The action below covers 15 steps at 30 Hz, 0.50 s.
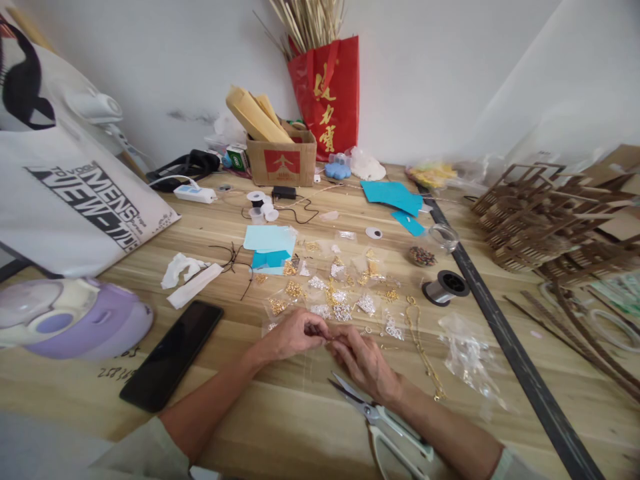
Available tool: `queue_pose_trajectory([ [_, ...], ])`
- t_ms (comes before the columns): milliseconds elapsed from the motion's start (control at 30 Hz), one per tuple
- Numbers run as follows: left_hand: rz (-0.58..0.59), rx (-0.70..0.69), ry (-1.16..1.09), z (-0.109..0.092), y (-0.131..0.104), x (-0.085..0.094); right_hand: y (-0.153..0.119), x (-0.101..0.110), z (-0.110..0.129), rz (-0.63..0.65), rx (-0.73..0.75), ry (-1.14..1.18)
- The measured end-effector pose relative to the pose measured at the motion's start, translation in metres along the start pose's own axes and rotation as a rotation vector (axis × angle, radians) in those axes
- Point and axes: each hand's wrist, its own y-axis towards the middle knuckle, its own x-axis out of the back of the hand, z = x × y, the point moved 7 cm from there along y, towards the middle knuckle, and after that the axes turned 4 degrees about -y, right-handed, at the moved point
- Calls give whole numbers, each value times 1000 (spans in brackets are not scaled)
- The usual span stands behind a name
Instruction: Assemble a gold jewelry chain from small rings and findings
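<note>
My left hand (pixel 299 333) and my right hand (pixel 361 359) meet fingertip to fingertip low over the table, both closed in a pinch. Whatever sits between the fingers is too small to make out. Just beyond them lie small clear bags and piles of silver beads (pixel 343 311) and gold beads (pixel 295 289). A gold chain (pixel 425 360) rests to the right of my right hand. Under my right forearm are scissors (pixel 373 413) with pale green handles, blades apart. A spool of wire (pixel 445 288) stands farther right.
A black phone (pixel 173 355) and a purple appliance (pixel 85 320) are on the left. Blue sheets (pixel 270 248), a cardboard box (pixel 283 162) and a red bag (pixel 333 100) lie farther back. Brown woven baskets (pixel 545 220) stack at right, past a dark strip (pixel 493 327).
</note>
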Motion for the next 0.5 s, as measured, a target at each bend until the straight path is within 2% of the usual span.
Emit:
queue_pose_trajectory([
  [500, -26, 9, 61, -2, 0, 2, 3, 2, 3, 11, 31, -137],
])
